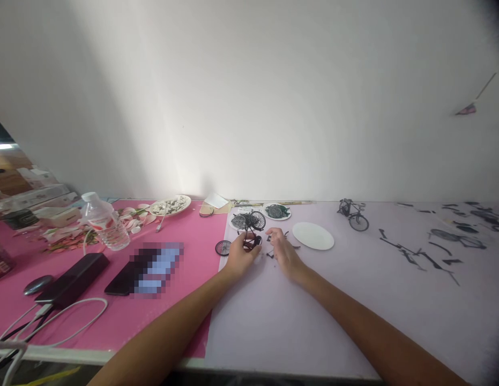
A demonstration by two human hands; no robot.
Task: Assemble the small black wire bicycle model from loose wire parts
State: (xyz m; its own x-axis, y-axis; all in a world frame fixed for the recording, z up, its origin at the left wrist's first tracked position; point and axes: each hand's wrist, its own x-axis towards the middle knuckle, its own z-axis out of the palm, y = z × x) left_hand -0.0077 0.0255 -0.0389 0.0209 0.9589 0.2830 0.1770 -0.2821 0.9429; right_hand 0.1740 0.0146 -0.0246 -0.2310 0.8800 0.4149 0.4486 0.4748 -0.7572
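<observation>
My left hand (240,256) is closed around the dark frame of a small model bicycle (249,236), with one of its wheels sticking up above the fingers. Just to the right, my right hand (284,252) has its fingers curled together. Whatever its fingertips may hold is too small to make out. Several tiny dark parts (270,255) lie on the table between and beside the hands. A loose spoked wheel (223,247) rests left of my left hand. Behind the hands, a white plate (289,215) carries dark wheels, and a second plate of wheels is partly hidden.
A bare white plate (313,236) lies to the right. Beyond it stands an assembled model bicycle (352,213), with scattered dark parts (422,252) farther right. On the pink left side are a phone (120,276), a black power brick (72,279), a bottle (106,222) and loose petals.
</observation>
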